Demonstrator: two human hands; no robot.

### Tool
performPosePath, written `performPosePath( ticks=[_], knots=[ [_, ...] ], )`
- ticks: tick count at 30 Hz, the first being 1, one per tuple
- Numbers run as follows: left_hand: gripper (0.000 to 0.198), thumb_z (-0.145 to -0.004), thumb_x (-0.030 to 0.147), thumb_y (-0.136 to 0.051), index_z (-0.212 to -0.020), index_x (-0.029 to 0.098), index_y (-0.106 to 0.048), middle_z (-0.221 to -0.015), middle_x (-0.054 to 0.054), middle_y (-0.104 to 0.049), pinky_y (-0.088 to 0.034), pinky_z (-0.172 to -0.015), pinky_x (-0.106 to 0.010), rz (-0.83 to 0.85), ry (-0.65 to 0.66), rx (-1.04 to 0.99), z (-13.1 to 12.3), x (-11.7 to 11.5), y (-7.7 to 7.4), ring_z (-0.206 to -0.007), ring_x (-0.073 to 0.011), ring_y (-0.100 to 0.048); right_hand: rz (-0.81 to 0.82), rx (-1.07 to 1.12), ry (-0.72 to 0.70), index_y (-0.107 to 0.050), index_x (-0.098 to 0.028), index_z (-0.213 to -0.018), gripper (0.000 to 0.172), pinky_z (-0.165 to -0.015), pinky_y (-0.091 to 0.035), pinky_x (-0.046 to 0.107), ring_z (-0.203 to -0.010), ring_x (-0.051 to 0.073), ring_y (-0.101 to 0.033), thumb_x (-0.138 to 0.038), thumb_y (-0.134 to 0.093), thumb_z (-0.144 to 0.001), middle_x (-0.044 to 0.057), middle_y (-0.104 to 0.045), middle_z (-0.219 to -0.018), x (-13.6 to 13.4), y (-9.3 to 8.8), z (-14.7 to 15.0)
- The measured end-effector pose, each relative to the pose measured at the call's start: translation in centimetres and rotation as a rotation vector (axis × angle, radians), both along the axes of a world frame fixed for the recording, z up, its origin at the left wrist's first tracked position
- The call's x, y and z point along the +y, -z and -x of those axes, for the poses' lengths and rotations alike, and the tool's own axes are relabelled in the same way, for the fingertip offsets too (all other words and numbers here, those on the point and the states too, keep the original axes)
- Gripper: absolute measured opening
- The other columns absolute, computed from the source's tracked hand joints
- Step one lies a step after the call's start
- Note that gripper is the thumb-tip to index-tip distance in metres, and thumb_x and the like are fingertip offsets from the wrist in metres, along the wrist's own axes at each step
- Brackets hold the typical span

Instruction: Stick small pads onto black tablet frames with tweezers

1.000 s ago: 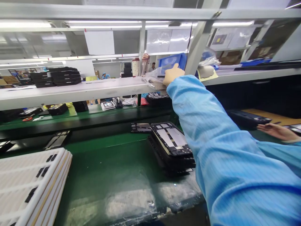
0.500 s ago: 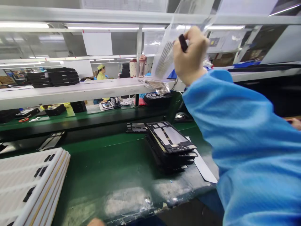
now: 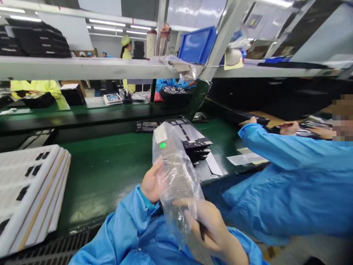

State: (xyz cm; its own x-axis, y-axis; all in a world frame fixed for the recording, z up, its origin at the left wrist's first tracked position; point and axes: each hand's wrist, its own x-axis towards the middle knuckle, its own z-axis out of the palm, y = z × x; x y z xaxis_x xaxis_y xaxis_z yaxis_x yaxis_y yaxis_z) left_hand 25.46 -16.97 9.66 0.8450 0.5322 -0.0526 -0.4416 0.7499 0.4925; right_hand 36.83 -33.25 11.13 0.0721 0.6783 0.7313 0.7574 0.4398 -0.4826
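A long clear plastic bag point(image 3: 179, 173) lies tilted in front of me, with thin grey, finely ribbed strips inside and a white label with a green round sticker point(image 3: 163, 145) near its top. My left hand point(image 3: 152, 181) grips the bag's left edge, thumb on top. At the bag's lower end is my right hand point(image 3: 209, 224), fingers stretched against or into the plastic; I cannot tell which. A small black object point(image 3: 202, 230) is tucked in its curled fingers. Just beyond the bag stands a stack of dark tablet-like panels point(image 3: 190, 134), partly hidden by it.
White foam trays point(image 3: 35, 184) are stacked at left on the green bench point(image 3: 102, 176). A white paper strip point(image 3: 214, 164) lies by the panels. To the right a co-worker in a blue sleeve point(image 3: 275, 147) handles items. Overhead, a shelf point(image 3: 110, 66) holds a blue bin point(image 3: 197, 45) and bottles.
My right hand has brought the bag down from shelf height to in front of my body. My left hand has come up and taken hold of it. The view has turned right, showing the co-worker.
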Motion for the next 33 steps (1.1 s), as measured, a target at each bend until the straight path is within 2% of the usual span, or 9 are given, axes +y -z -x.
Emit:
performPosePath(
  ticks=[2,5,9,14,19,22,27,30,33],
  knots=[
    [0.050,-0.103,0.048,-0.075,-0.142,0.017,-0.068,-0.148,-0.013,-0.068,-0.059,-0.121,-0.055,0.035,-0.112,0.046,1.4,-1.0,0.9,-0.137,-0.0279,-0.067,0.040,-0.044,-0.006,-0.073,-0.043,-0.144,0.050,-0.071,-0.077,0.039,-0.089,0.028,-0.089,-0.019,-0.062,-0.102,0.002,-0.088,-0.108,0.7,0.8,0.5],
    [0.053,-0.102,0.038,-0.078,-0.150,0.019,-0.064,-0.153,-0.013,-0.065,-0.061,-0.120,-0.055,0.058,-0.321,0.083,3.5,-2.4,1.6,-0.138,-0.0282,-0.067,0.065,-0.123,0.096,-0.073,-0.032,-0.144,0.047,-0.092,-0.076,0.042,-0.116,0.031,-0.086,-0.015,-0.071,-0.101,0.013,-0.080,-0.131,1.9,1.6,1.4],
    [0.061,-0.100,0.030,-0.079,-0.157,0.023,-0.057,-0.155,-0.012,-0.063,-0.065,-0.115,-0.052,0.090,-0.521,0.137,6.6,-3.6,2.2,-0.134,-0.0274,-0.069,0.145,-0.304,0.080,-0.067,-0.027,-0.153,0.059,-0.091,-0.076,0.043,-0.127,0.036,-0.082,-0.015,-0.073,-0.096,0.021,-0.064,-0.161,3.8,3.1,2.7],
    [0.051,-0.103,0.039,-0.077,-0.147,0.018,-0.064,-0.145,-0.012,-0.068,-0.067,-0.108,-0.047,0.176,-0.561,0.219,10.4,-4.7,4.2,-0.126,-0.0247,-0.071,0.212,-0.368,0.042,-0.072,-0.024,-0.151,0.072,-0.082,-0.076,0.046,-0.109,0.036,-0.084,-0.006,-0.070,-0.081,0.020,-0.072,-0.136,6.3,4.9,4.0],
    [0.050,-0.105,0.052,-0.072,-0.140,0.017,-0.067,-0.139,-0.012,-0.071,-0.067,-0.107,-0.047,0.307,-0.545,0.280,13.0,-3.9,6.9,-0.123,-0.0239,-0.071,0.290,-0.374,-0.084,-0.081,-0.022,-0.135,0.047,-0.068,-0.072,0.040,-0.076,0.025,-0.082,-0.010,-0.067,-0.091,0.021,-0.075,-0.133,7.0,5.6,4.1],
    [0.052,-0.105,0.053,-0.072,-0.141,0.017,-0.067,-0.140,-0.012,-0.070,-0.066,-0.109,-0.048,0.368,-0.589,0.312,13.7,-2.4,8.7,-0.125,-0.0245,-0.071,0.289,-0.347,-0.197,-0.083,-0.023,-0.122,0.036,-0.074,-0.072,0.037,-0.084,0.025,-0.085,-0.010,-0.061,-0.097,0.018,-0.081,-0.131,6.6,5.9,3.4],
    [0.050,-0.105,0.047,-0.074,-0.143,0.017,-0.066,-0.141,-0.012,-0.069,-0.067,-0.108,-0.047,0.399,-0.771,0.345,15.0,-0.6,11.3,-0.124,-0.0242,-0.071,0.353,-0.276,-0.384,-0.081,-0.024,-0.103,0.024,-0.078,-0.072,0.030,-0.095,0.024,-0.088,-0.011,-0.060,-0.099,0.009,-0.087,-0.108,5.7,6.7,1.8],
    [0.050,-0.105,0.047,-0.074,-0.143,0.017,-0.066,-0.141,-0.012,-0.069,-0.067,-0.107,-0.047,0.386,-0.878,0.350,16.2,-0.5,11.8,-0.124,-0.0240,-0.071,0.400,-0.211,-0.427,-0.080,-0.023,-0.096,0.018,-0.081,-0.072,0.029,-0.095,0.023,-0.089,-0.022,-0.065,-0.106,0.010,-0.087,-0.106,5.2,7.1,0.5],
    [0.050,-0.104,0.047,-0.074,-0.144,0.018,-0.065,-0.142,-0.012,-0.069,-0.067,-0.108,-0.047,0.364,-0.983,0.365,17.3,-1.9,11.9,-0.125,-0.0243,-0.071,0.474,-0.114,-0.433,-0.082,-0.026,-0.091,0.019,-0.078,-0.071,0.027,-0.091,0.021,-0.088,-0.032,-0.073,-0.106,0.007,-0.088,-0.103,4.6,7.2,-1.4]
  ],
)
